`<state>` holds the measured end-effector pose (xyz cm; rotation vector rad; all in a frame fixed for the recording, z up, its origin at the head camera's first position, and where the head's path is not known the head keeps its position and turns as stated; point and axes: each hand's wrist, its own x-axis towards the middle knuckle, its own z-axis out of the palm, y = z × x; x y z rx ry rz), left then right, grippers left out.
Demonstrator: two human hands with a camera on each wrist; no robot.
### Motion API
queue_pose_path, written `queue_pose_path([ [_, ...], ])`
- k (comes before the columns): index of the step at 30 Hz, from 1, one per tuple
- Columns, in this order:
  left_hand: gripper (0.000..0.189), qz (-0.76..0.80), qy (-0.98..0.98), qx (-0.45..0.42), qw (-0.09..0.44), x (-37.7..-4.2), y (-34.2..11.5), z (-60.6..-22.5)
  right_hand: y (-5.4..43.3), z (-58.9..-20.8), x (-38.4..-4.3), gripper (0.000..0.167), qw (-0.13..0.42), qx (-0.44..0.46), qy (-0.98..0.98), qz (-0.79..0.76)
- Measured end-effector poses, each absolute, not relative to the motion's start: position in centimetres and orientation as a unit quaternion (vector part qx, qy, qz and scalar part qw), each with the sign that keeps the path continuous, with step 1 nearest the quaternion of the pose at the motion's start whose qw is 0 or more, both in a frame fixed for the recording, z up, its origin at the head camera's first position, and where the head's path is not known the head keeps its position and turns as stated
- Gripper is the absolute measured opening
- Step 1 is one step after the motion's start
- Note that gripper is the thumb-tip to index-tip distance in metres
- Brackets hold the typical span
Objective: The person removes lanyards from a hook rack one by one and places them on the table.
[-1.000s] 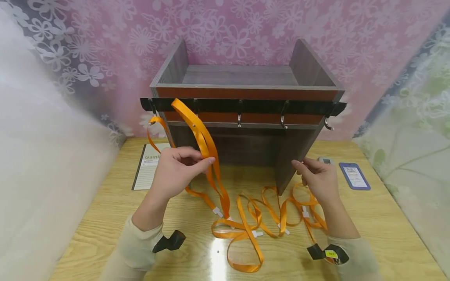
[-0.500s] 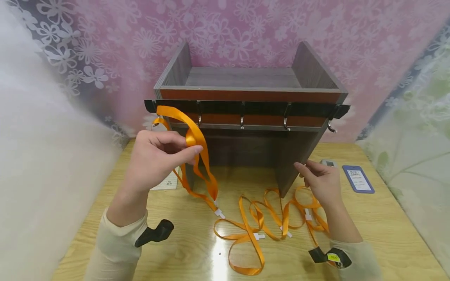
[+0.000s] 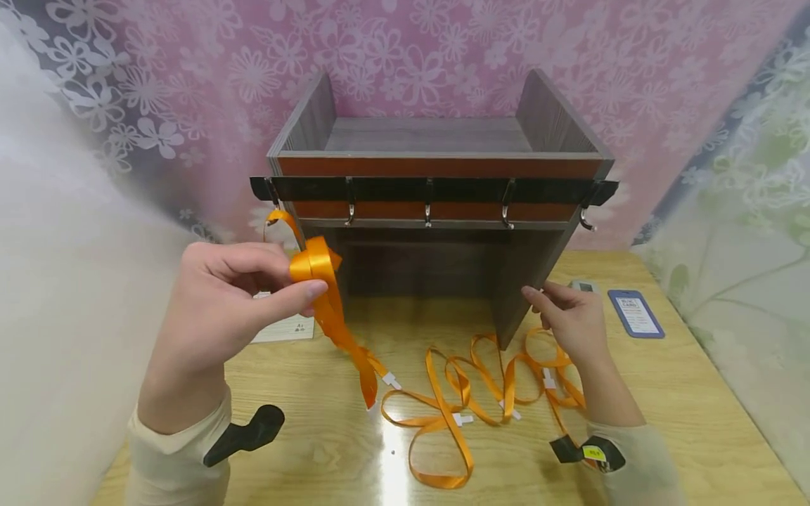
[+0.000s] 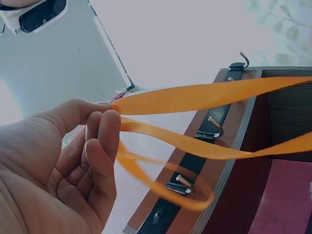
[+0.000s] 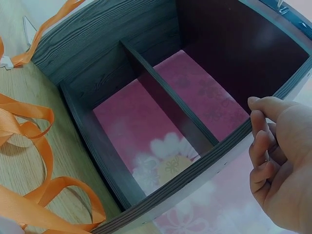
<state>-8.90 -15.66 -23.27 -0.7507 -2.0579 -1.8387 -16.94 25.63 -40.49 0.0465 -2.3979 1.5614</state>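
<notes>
My left hand (image 3: pixel 228 302) pinches an orange ribbon lanyard (image 3: pixel 330 309) between thumb and fingers, in front of the shelf's left side. Its lower end hangs down to a white tip near the tabletop. In the left wrist view, ribbon strands (image 4: pixel 195 100) run from the fingertips past the hooks. Another orange lanyard (image 3: pixel 283 217) hangs over the leftmost hook of the black hook rail (image 3: pixel 392 190). My right hand (image 3: pixel 572 320) holds the front edge of the right side panel (image 3: pixel 528 281) of the grey wooden shelf (image 3: pixel 436 133), thumb on one face, fingers on the other.
Several orange lanyards (image 3: pixel 458 450) with white ends lie looped on the wooden table (image 3: pixel 316 450). A blue card holder (image 3: pixel 636 314) and a small grey device (image 3: pixel 583 286) lie at right. A notebook (image 3: pixel 291 329) sits behind my left hand. Floral cloth (image 3: pixel 411 56) covers the back.
My left hand has moved left and nearer the camera, still pinching the lanyard. The ribbon's upper loop has dropped from in front of the rail to below it. My right hand keeps its place.
</notes>
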Motion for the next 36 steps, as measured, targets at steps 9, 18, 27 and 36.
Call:
queue_pose_path([
  [9, 0.021, -0.65, -0.679, -0.311, 0.144, -8.1, -16.8, -25.2, 25.5, -40.2, -17.2, 0.034, 0.136, 0.014, -0.828, 0.544],
  [18, 0.013, -0.659, -0.666, -0.319, 0.144, -7.9, -17.7, -28.2, 25.7, -40.1, -17.0, 0.032, 0.14, 0.007, -0.837, 0.529],
  [27, 0.014, -0.633, -0.681, -0.319, 0.187, -7.7, -17.6, -29.7, 25.8, -40.1, -16.9, 0.031, 0.14, 0.009, -0.811, 0.569],
  [36, 0.031, -0.599, -0.693, -0.343, 0.208, -7.8, -17.4, -32.1, 25.5, -40.3, -17.0, 0.028, 0.14, 0.011, -0.814, 0.564],
])
